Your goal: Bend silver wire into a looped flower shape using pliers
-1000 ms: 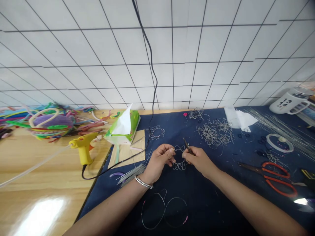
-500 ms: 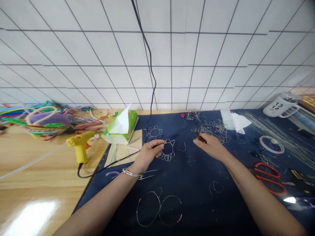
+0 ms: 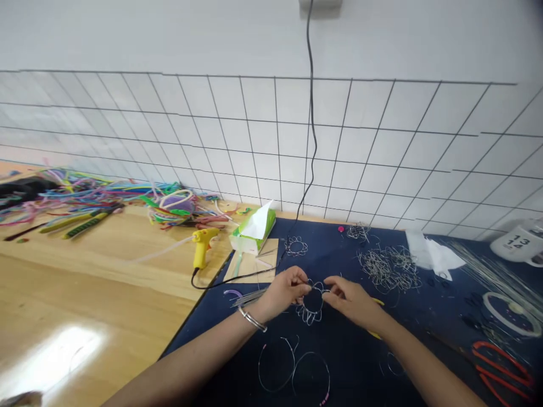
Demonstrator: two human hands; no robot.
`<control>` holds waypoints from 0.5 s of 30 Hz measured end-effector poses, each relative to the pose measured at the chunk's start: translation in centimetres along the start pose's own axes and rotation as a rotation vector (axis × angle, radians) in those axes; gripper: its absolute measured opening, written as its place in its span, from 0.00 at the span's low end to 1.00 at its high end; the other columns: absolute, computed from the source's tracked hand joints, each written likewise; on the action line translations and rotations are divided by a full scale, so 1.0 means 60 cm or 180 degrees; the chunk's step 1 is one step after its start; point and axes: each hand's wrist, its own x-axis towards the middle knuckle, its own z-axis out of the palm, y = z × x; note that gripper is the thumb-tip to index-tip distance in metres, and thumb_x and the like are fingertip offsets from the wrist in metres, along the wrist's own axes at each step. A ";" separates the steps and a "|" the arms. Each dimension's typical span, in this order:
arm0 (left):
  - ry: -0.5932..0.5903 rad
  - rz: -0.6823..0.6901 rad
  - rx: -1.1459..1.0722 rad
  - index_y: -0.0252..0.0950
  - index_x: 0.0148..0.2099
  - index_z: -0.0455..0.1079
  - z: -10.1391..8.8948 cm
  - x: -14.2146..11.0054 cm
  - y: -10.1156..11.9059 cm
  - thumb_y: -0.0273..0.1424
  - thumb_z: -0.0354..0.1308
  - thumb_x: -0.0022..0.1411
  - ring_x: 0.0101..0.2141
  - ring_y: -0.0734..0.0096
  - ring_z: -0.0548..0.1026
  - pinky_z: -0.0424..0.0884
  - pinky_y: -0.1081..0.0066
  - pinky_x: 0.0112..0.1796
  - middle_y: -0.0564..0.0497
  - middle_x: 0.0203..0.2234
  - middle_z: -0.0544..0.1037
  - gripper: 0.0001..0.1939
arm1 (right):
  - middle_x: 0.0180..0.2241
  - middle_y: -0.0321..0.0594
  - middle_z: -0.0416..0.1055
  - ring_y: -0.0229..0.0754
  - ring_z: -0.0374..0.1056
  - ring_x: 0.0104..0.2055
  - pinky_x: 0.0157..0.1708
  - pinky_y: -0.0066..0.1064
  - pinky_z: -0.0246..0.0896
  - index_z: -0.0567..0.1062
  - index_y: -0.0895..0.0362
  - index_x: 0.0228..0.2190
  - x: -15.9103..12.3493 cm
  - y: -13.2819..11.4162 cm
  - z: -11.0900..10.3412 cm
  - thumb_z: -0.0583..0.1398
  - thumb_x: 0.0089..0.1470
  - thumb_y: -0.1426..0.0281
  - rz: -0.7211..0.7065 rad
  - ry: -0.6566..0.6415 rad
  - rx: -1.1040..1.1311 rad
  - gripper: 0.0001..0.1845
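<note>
My left hand [image 3: 292,287], with a silver bangle at the wrist, pinches the left side of a wire flower ring [image 3: 313,312], a thin silver circle edged with looped petals. On its right side, the fingertips of my right hand [image 3: 344,298] close on the wire. Yellow handles [image 3: 375,334] show on both sides of my right wrist; the rest of that tool is hidden, and whether the hand still holds it I cannot make out. Nearer to me lie two joined wire circles [image 3: 293,370] with small pink pieces. A second wire flower ring [image 3: 296,246] rests farther back.
A yellow glue gun [image 3: 203,247] stands left, its cord crossing a beige board [image 3: 250,274] beside a green tissue pack [image 3: 254,229]. Tangled wire pieces [image 3: 390,268], straight wires [image 3: 494,271], red-handled scissors [image 3: 500,364] and a white mug [image 3: 515,244] are to the right.
My right hand, which held a dark-tipped tool off to the right, has come to the ring and now grips its right side. The view has shifted left and up.
</note>
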 end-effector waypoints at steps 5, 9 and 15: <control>0.0072 0.0165 0.0030 0.35 0.33 0.62 -0.008 -0.024 -0.007 0.35 0.55 0.54 0.19 0.80 0.68 0.62 0.79 0.20 0.55 0.22 0.70 0.09 | 0.20 0.32 0.65 0.32 0.60 0.19 0.21 0.24 0.53 0.69 0.55 0.30 0.018 -0.020 0.035 0.52 0.51 0.59 0.0069 -0.0393 0.0581 0.13; 0.0435 0.0369 0.0514 0.35 0.35 0.64 -0.046 -0.010 -0.006 0.35 0.49 0.58 0.20 0.76 0.70 0.63 0.76 0.21 0.53 0.24 0.72 0.08 | 0.17 0.31 0.63 0.30 0.56 0.16 0.17 0.23 0.49 0.69 0.57 0.28 0.054 -0.007 0.004 0.56 0.46 0.58 0.0428 -0.0049 0.1104 0.14; 0.0674 0.1040 0.1147 0.36 0.37 0.71 -0.064 0.055 0.020 0.29 0.58 0.50 0.44 0.63 0.68 0.60 0.64 0.48 0.47 0.38 0.73 0.09 | 0.19 0.31 0.62 0.30 0.54 0.16 0.15 0.23 0.46 0.68 0.57 0.31 0.127 0.020 -0.044 0.56 0.45 0.55 0.0465 0.0376 0.1344 0.18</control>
